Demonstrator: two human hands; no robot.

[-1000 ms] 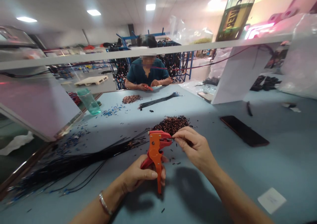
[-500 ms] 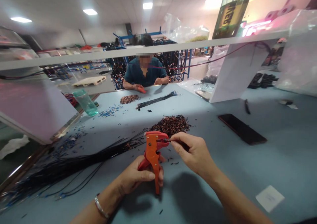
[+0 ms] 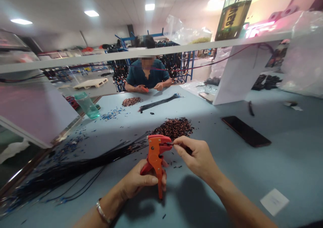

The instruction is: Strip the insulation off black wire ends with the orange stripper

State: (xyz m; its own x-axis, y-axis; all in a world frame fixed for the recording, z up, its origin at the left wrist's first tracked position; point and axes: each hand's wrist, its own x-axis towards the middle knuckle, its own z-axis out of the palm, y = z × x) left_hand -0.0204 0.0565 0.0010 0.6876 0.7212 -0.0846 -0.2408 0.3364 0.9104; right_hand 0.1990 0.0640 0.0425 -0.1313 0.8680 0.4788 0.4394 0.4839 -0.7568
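My left hand [image 3: 141, 179] is wrapped round the handles of an orange and red wire stripper [image 3: 154, 150], which stands upright with its jaws to the right. At those jaws my right hand [image 3: 193, 155] pinches a thin dark wire [image 3: 171, 143] between thumb and forefinger; the wire's end sits in the jaws. Just behind the tool lies a heap of short black and copper scraps [image 3: 174, 127]. A long bundle of black wires [image 3: 91, 167] stretches away to the left, some ends blue.
A phone [image 3: 246, 131] and a paper square [image 3: 274, 201] lie to the right. Blue scraps and a green bottle [image 3: 87, 105] are on the left. Opposite sits a person [image 3: 147, 73] holding an orange tool, near another wire bundle [image 3: 160, 102]. A shelf [image 3: 161, 51] spans above.
My hands and the wire stripper stay almost in place. Across the table, the other person's hand has come inward, closer to the orange tool.
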